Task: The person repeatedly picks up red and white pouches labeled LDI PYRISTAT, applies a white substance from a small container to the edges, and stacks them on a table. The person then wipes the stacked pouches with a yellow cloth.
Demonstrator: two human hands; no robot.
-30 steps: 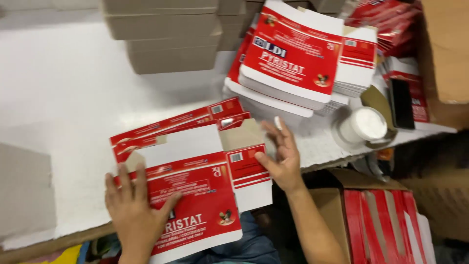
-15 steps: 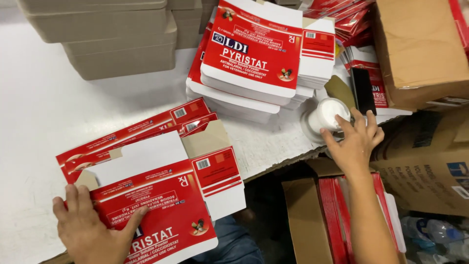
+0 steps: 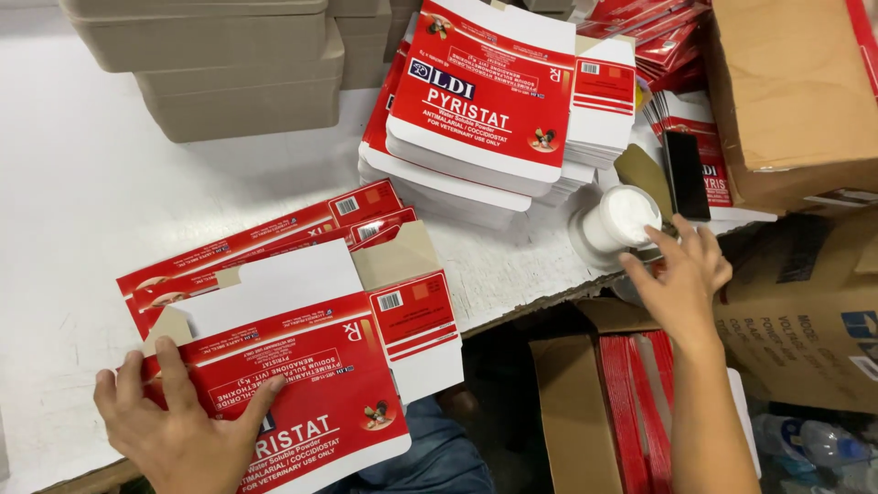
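**Right hand gone to the white tub, left hand flat on the carton**

Since the earlier frame your right hand (image 3: 681,274) had left the flat carton and reached across to the small white tub (image 3: 620,220) at the tabletop's edge. Its fingers (image 3: 666,240) were spread and open, the tips touching the tub's near side without closing round it. Your view had also swung right, so more of the brown boxes beside you showed.

Your left hand (image 3: 178,425) lay open, palm down, on the lower left of the red and white flat carton (image 3: 311,366), fingers splayed and pressing it to the white tabletop (image 3: 82,201); it gripped nothing. That carton sat unfolded at the near edge, its right flap hanging over the rim. Two more flat red cartons (image 3: 274,229) lay partly under it, fanned toward the upper right.

Behind, a tall stack of the same printed cartons (image 3: 476,101) stood near the middle of the tabletop, just left of the tub. Grey-brown board stacks (image 3: 238,73) stood at the far left. A dark phone-like slab (image 3: 686,174) lay just beyond the tub. Below the edge, an open cardboard box (image 3: 567,421) held red items standing on end, and a large brown box (image 3: 796,91) stood at the right.
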